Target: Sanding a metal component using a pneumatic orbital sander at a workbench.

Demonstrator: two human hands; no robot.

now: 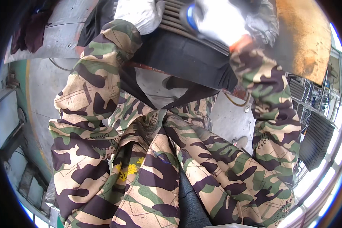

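Grey parallel bars of a ribbed metal part (174, 17) lie across a black sheet (174, 57) in front of me. My left hand (140, 15), in a white glove, is closed over the part's left end; its fingertips run out of the top of the picture. Further right, my right hand (220, 19), also white-gloved and smeared by motion, is closed on a round tool with a blue rim (192, 17). That tool is against or just over the bars; its underside is hidden. Both forearms wear camouflage sleeves.
At the left stands a grey metal tabletop (68, 36) with a dark cloth (34, 32) on it. A rust-stained sheet (304, 38) is at the right, beside crumpled silvery material (262, 22). Dark ribbed parts (317, 140) are stacked further right. A hose (239, 103) loops below the bench edge.
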